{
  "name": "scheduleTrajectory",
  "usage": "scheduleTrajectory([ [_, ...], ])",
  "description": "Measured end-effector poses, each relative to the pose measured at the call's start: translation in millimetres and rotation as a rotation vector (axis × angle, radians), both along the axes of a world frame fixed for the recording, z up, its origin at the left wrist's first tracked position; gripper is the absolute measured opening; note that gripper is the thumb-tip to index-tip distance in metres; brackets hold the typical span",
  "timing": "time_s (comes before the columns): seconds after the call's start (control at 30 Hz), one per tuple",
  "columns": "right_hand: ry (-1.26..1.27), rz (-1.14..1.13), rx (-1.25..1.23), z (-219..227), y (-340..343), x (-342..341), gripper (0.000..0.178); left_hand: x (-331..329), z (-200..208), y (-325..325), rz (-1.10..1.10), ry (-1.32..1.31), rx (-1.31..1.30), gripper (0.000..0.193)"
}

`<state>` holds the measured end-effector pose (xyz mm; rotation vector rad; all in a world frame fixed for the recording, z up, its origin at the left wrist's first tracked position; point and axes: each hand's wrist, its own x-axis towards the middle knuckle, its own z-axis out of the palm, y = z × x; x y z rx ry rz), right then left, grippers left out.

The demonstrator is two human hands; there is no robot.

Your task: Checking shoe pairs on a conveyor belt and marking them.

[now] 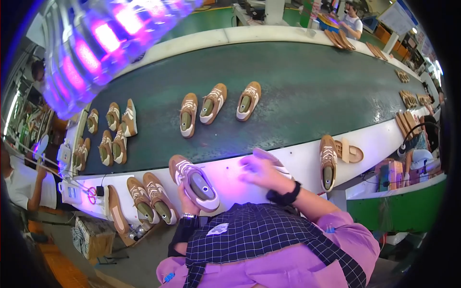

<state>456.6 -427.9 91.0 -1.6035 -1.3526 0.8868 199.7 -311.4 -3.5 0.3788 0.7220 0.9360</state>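
Observation:
My left hand (188, 201) is closed around a brown and white lace-up sneaker (205, 198), tilted above the white bench edge. A dark green shoe last fills the sneaker's opening. My right hand (261, 173) is raised over the bench to the right of this sneaker, and its fingers are smeared by motion. Just beyond it lies a pale shoe part (270, 157), partly covered by the hand, so I cannot tell if it is a whole shoe or a sole. A pair of similar sneakers (154, 197) stands left of my left hand, with a tan sole (116, 210) beside it.
Across the bench runs a green conveyor belt (307, 96) bearing several lasted sneakers (248, 101). A purple-lit lamp (101, 48) hangs at upper left. To my right, one sneaker (328, 163) stands beside loose soles (353, 151). People work around the line, one at the far side (353, 24).

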Motion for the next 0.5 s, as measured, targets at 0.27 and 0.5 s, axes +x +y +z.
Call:
scheduleTrajectory([
  [0.27, -0.16, -0.191, -0.543, -101, -86, 98, 0.074, -29, 10, -16, -0.035, 0.018, 0.019, 0.052],
  [0.5, 0.066, -0.17, -0.517, -127, -82, 92, 0.067, -7, 20, -15, -0.123, -0.022, 0.051, 0.048],
])
